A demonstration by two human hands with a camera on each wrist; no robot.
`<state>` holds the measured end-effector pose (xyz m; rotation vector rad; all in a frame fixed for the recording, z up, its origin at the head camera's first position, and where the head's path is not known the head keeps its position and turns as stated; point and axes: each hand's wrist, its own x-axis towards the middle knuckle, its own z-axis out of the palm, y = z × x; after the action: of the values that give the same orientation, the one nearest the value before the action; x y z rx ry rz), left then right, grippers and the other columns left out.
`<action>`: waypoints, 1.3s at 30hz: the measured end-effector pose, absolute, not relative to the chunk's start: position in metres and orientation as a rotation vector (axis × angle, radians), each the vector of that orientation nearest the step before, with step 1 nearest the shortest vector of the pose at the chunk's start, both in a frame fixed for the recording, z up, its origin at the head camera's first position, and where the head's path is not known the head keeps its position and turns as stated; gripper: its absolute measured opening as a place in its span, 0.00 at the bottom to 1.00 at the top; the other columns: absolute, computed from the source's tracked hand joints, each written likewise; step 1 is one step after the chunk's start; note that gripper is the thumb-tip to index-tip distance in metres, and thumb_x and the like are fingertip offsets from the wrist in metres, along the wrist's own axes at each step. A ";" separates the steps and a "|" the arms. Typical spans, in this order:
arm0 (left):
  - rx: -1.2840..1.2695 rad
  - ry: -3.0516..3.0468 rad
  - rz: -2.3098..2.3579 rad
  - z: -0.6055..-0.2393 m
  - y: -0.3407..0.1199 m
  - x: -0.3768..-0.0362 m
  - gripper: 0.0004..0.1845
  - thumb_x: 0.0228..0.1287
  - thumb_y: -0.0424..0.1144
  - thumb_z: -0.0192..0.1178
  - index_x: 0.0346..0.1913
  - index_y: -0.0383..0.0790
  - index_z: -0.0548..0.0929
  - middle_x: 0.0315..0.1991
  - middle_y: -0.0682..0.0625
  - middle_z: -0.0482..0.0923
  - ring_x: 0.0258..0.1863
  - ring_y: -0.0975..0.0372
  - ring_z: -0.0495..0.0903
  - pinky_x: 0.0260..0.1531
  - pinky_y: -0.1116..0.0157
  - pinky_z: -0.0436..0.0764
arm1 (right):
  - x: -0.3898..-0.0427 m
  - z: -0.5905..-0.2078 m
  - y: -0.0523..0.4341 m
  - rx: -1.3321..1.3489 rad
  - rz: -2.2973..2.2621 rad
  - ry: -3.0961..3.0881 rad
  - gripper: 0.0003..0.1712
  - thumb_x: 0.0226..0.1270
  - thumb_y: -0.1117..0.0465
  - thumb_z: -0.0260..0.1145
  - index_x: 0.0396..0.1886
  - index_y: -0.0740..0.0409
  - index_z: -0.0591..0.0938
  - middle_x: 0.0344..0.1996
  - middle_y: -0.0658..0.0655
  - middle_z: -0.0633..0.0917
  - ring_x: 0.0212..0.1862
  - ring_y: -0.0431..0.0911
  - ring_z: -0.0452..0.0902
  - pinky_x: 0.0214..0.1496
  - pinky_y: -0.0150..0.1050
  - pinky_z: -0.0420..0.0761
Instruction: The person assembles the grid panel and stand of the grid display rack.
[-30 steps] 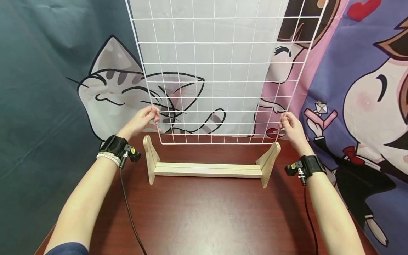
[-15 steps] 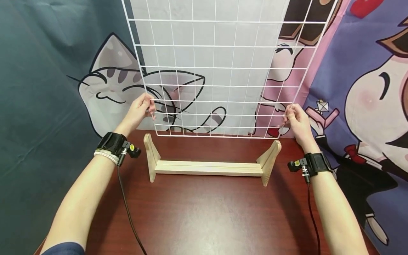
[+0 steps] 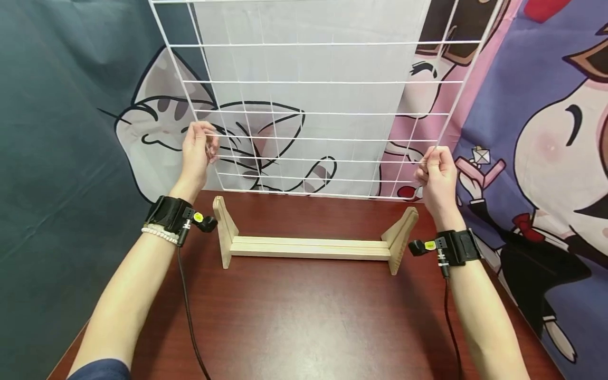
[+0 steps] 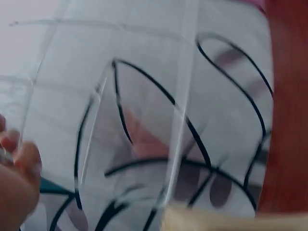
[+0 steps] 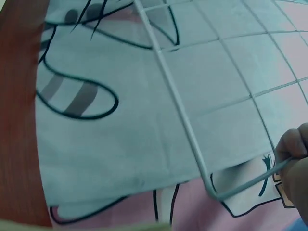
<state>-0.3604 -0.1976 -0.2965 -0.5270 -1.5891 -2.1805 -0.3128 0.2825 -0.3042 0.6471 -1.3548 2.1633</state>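
Observation:
A white wire grid panel (image 3: pixel 313 111) hangs in the air above the table, tilted, its bottom edge a little above a wooden slotted stand (image 3: pixel 314 247). My left hand (image 3: pixel 200 149) grips the panel's left edge near the lower corner. My right hand (image 3: pixel 436 170) pinches the right edge by the bottom corner. In the right wrist view the panel's rounded corner (image 5: pixel 211 191) shows next to my fingers (image 5: pixel 293 147). The left wrist view is blurred; grid wires (image 4: pixel 180 120) and my fingertips (image 4: pixel 21 163) show faintly.
The stand sits on a dark red-brown table (image 3: pixel 304 316). Behind it hangs a cartoon-printed cloth backdrop (image 3: pixel 546 132) with a grey cat (image 3: pixel 166 137). Camera cables run along both forearms over the table.
Both hands have lifted the grid panel higher above the stand and tilted its top towards me. The left hand has moved up and to the left.

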 end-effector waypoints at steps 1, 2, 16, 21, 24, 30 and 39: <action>-0.504 -1.580 -2.171 -0.295 -0.196 -0.359 0.17 0.73 0.53 0.37 0.42 0.48 0.73 0.23 0.54 0.69 0.18 0.66 0.61 0.14 0.74 0.57 | -0.313 -0.304 0.281 0.633 2.161 -1.358 0.13 0.73 0.57 0.50 0.29 0.59 0.71 0.15 0.49 0.60 0.17 0.39 0.47 0.22 0.32 0.42; -0.487 -1.574 -2.167 -0.293 -0.194 -0.358 0.17 0.73 0.53 0.37 0.44 0.49 0.74 0.25 0.54 0.70 0.19 0.66 0.62 0.15 0.74 0.57 | -0.313 -0.303 0.280 0.617 2.171 -1.348 0.13 0.73 0.57 0.50 0.29 0.59 0.71 0.15 0.50 0.60 0.17 0.39 0.47 0.23 0.32 0.43; -0.625 -1.886 -2.163 -0.318 -0.199 -0.349 0.21 0.75 0.50 0.41 0.64 0.46 0.62 0.45 0.51 0.73 0.36 0.63 0.80 0.30 0.69 0.83 | -0.310 -0.320 0.285 0.389 2.267 -1.162 0.14 0.70 0.60 0.54 0.25 0.63 0.73 0.17 0.52 0.67 0.16 0.38 0.54 0.19 0.26 0.59; -0.674 -1.965 -2.281 -0.328 -0.198 -0.348 0.24 0.73 0.55 0.35 0.66 0.50 0.56 0.43 0.48 0.74 0.32 0.62 0.85 0.31 0.64 0.85 | -0.309 -0.314 0.287 0.426 2.309 -1.120 0.15 0.69 0.62 0.55 0.24 0.65 0.74 0.14 0.53 0.66 0.16 0.39 0.52 0.20 0.28 0.53; -0.700 -1.973 -2.287 -0.328 -0.196 -0.347 0.25 0.71 0.57 0.35 0.65 0.49 0.57 0.42 0.49 0.75 0.32 0.64 0.84 0.30 0.65 0.85 | -0.308 -0.310 0.289 0.410 2.354 -1.054 0.15 0.69 0.63 0.55 0.23 0.67 0.73 0.13 0.53 0.65 0.16 0.40 0.51 0.23 0.29 0.47; -0.741 -1.974 -2.215 -0.329 -0.193 -0.342 0.25 0.70 0.57 0.39 0.57 0.43 0.69 0.39 0.51 0.77 0.36 0.64 0.82 0.30 0.66 0.83 | -0.306 -0.308 0.295 0.298 2.400 -0.964 0.15 0.69 0.64 0.54 0.24 0.68 0.72 0.15 0.55 0.67 0.16 0.40 0.55 0.21 0.27 0.50; -0.729 -1.908 -2.179 -0.337 -0.193 -0.342 0.15 0.75 0.44 0.43 0.49 0.38 0.75 0.28 0.52 0.77 0.23 0.65 0.73 0.22 0.73 0.71 | -0.305 -0.318 0.297 0.380 2.382 -1.100 0.15 0.71 0.57 0.49 0.28 0.63 0.71 0.17 0.52 0.63 0.20 0.42 0.48 0.27 0.32 0.44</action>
<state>-0.3421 -0.1934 -0.3370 -0.7292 -1.9077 -2.1793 -0.3050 0.2971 -0.3177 0.3798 -1.0996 2.3821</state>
